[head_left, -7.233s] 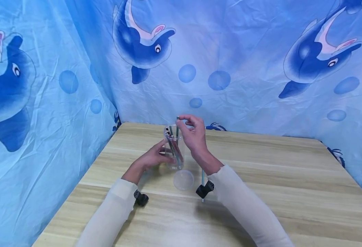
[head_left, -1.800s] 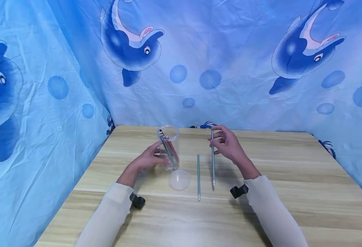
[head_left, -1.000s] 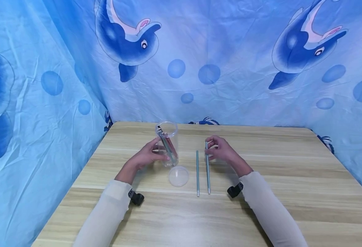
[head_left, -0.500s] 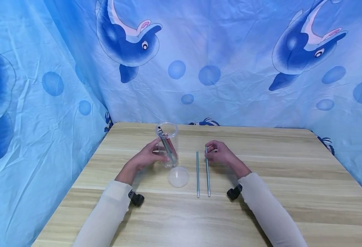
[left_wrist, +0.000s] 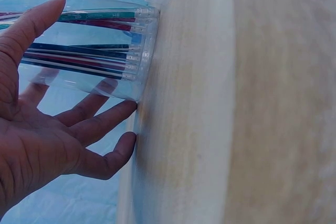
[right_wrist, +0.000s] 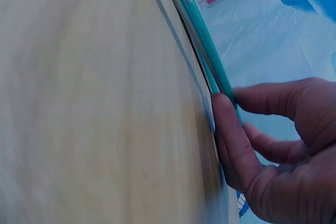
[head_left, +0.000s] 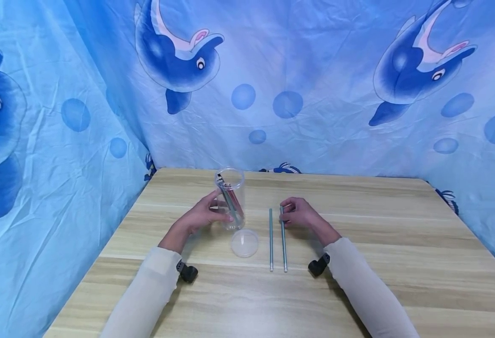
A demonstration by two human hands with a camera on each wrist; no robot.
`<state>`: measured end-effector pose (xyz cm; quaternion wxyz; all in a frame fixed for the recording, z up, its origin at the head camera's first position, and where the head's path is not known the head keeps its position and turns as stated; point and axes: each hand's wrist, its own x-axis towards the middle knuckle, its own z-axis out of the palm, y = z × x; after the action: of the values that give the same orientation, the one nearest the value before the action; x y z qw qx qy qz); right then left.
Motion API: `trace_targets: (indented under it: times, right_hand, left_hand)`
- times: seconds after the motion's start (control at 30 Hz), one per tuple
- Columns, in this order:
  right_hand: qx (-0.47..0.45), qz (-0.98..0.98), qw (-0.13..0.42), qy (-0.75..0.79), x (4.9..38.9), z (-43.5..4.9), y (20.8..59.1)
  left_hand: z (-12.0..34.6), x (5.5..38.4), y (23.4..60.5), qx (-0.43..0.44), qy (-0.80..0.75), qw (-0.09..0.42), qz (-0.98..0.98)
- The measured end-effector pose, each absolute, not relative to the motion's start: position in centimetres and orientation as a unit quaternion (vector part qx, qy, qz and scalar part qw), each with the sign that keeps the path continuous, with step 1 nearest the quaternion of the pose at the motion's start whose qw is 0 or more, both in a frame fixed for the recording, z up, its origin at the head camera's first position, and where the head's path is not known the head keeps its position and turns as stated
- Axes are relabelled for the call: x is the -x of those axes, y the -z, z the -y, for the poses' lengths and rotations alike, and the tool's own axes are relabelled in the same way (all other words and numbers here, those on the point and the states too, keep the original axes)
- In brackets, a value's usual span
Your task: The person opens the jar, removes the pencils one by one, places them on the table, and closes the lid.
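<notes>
A clear plastic jar (head_left: 241, 193) stands uncapped on the table, with several dark, red and green pencils (left_wrist: 89, 59) leaning inside. My left hand (head_left: 207, 213) holds its lower side, thumb across the front and fingers behind. To the right, my right hand (head_left: 300, 213) pinches the far end of a teal pencil (head_left: 284, 249) between thumb and fingers, close to the tabletop. Roughly parallel on its left lies a second teal pencil (head_left: 271, 241). Both have their eraser ends toward me. In the right wrist view the held pencil (right_wrist: 202, 30) overlaps the other one.
A round clear lid (head_left: 244, 243) lies just in front of the jar. The wooden table (head_left: 382, 244) extends far to the right. Blue dolphin-print cloth (head_left: 315, 141) hangs behind and on the left, and dark blue cord (head_left: 287, 168) shows at the back edge.
My right hand took a teal pencil from the jar, carried it right and lowered it beside the other. Lately it slid slightly nearer me. My left hand stayed at the jar.
</notes>
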<state>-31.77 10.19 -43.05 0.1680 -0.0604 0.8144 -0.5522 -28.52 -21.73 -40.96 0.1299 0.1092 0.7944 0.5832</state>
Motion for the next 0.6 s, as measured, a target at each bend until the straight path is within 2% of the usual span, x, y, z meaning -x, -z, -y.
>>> trace_targets:
  times: [0.6]
  right_hand:
    - [0.042,-0.853,0.164,0.494,31.96,-9.44,43.09]
  left_hand:
    - [21.65,28.64,40.99,-0.113,-0.585,0.134,-0.792]
